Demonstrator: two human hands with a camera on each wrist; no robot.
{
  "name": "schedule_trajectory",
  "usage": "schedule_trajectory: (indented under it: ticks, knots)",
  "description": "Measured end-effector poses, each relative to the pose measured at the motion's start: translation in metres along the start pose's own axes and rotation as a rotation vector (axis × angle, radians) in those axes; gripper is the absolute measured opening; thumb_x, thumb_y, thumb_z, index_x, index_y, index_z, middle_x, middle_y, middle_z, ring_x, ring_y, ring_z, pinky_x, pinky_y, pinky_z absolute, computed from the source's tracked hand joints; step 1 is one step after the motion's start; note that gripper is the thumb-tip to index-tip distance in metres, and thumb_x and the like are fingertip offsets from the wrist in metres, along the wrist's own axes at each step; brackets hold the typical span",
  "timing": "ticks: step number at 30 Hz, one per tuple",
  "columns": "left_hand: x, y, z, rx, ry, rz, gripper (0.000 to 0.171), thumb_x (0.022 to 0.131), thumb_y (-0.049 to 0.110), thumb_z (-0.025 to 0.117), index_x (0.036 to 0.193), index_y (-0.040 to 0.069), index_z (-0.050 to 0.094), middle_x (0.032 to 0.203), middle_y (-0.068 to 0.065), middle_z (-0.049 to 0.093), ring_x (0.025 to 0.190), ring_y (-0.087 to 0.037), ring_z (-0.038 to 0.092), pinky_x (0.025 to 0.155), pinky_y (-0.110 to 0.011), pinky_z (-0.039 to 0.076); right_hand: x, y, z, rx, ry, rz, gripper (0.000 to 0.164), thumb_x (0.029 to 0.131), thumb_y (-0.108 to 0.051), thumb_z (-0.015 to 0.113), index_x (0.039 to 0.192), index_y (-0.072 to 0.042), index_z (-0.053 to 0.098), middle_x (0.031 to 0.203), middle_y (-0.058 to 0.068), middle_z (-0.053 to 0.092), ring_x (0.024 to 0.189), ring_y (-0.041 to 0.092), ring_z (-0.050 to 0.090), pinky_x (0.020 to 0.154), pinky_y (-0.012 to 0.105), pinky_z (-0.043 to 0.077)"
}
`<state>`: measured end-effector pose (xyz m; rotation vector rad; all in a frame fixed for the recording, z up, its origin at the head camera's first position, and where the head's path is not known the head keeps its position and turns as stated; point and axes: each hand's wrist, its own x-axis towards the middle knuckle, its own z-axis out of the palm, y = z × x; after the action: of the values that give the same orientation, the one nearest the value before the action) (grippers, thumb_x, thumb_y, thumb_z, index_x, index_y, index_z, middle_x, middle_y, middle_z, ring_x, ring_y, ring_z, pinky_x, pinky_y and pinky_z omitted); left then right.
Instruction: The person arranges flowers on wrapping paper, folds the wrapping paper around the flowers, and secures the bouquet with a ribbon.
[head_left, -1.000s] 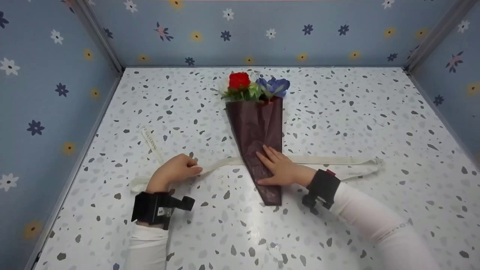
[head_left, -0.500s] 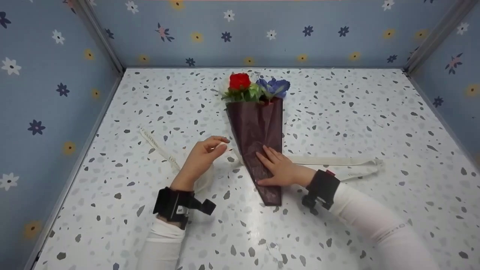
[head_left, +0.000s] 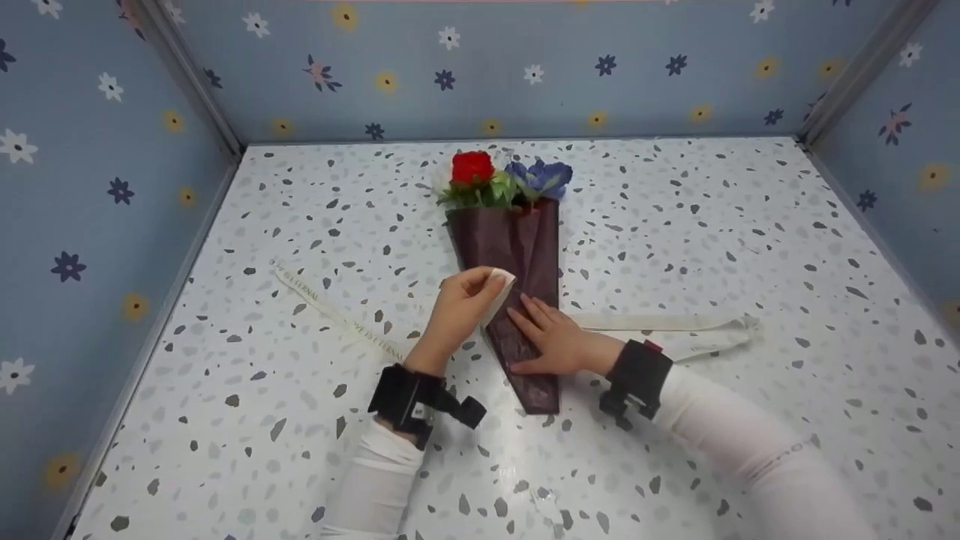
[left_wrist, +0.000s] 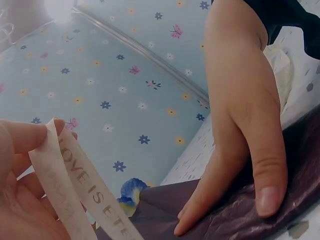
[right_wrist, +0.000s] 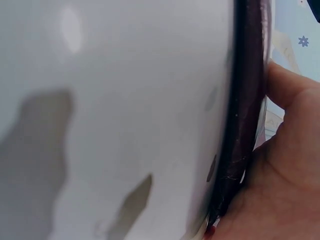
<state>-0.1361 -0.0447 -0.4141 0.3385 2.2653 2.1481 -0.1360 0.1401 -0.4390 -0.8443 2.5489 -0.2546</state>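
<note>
A bouquet in dark maroon wrapping paper (head_left: 487, 232) lies on the table, with a red flower (head_left: 472, 169) and a blue flower (head_left: 541, 178) at its top. My left hand (head_left: 459, 311) pinches a cream ribbon (left_wrist: 95, 187) between thumb and fingers, raised over the bouquet's left side. Lettering reading "LOVE IS ETE..." shows on it in the left wrist view. My right hand (head_left: 555, 341) lies with spread, straight fingers on the lower wrapping. Under the bouquet the ribbon is hidden; it comes out on the right.
One ribbon tail (head_left: 315, 300) stretches left across the speckled table (head_left: 675, 247). Another part of the ribbon loops at right, near the right sleeve (head_left: 750, 450). Blue flower-patterned panels (head_left: 495, 97) border the table at the back and sides.
My left hand has moved right and up from the table's left side to above the bouquet, drawing the ribbon with it. My right hand has stayed in place on the wrapping.
</note>
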Motion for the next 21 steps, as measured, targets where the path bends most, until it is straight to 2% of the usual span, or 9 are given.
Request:
schedule_trajectory:
  ticks: [6,14,18,21]
  knots:
    - [0.006,0.0,0.017,-0.019,-0.033,-0.006,0.023,0.093,0.01,0.057,0.104,-0.008,0.066,0.099,-0.022,0.069,0.079,-0.005,0.058,0.072,-0.02,0.045,0.0,0.0,0.001,-0.008,-0.012,0.01,0.089,0.09,-0.05,0.056,0.152,-0.006,0.012,0.157,0.024,-0.001,0.145,0.04,0.004,0.115,0.054,0.013]
    - [0.011,-0.007,0.032,-0.012,-0.058,-0.026,0.022,0.093,0.007,0.056,0.105,-0.008,0.066,0.102,-0.025,0.068,0.086,-0.031,0.061,0.071,-0.02,0.046,0.0,-0.001,0.005,-0.046,-0.043,0.018,0.088,0.09,-0.052,0.054,0.152,-0.005,0.012,0.157,0.023,0.001,0.145,0.038,0.003,0.116,0.051,0.013]
    - [0.014,-0.008,0.036,-0.018,-0.057,-0.049,0.021,0.092,0.004,0.056,0.105,-0.008,0.066,0.104,-0.026,0.067,0.088,-0.033,0.061,0.071,-0.018,0.046,0.002,-0.001,0.003,-0.043,-0.037,0.018,0.088,0.09,-0.051,0.055,0.151,-0.003,0.014,0.157,0.025,0.002,0.145,0.038,0.004,0.116,0.05,0.012]
    - [0.016,-0.008,0.037,-0.031,-0.063,-0.07,0.021,0.092,0.004,0.055,0.106,-0.008,0.066,0.107,-0.027,0.066,0.092,-0.037,0.061,0.072,-0.018,0.047,0.0,0.002,-0.001,0.008,-0.017,-0.006,0.087,0.09,-0.048,0.057,0.15,-0.001,0.016,0.156,0.026,0.004,0.145,0.04,0.004,0.116,0.051,0.012]
